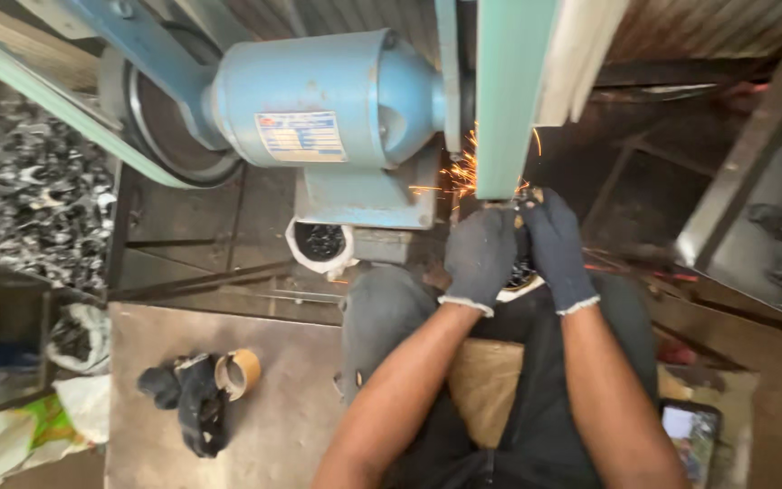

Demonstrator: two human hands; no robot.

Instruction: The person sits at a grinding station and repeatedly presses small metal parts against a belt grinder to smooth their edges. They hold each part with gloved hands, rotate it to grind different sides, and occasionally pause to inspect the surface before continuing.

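Both bare forearms extended forward, converging. Left hand point(480, 258) and right hand point(554, 246) in dark knit gloves, fingers curled, side by side, nearly touching.

Both gloved hands, left hand point(480, 256) and right hand point(555, 246), press a small workpiece point(525, 197) to the green sanding belt point(504, 109); sparks point(457, 174) fly beside the blue motor point(319, 100).

Dim workshop; bright sparks point(460, 172); blurred, stretched edges
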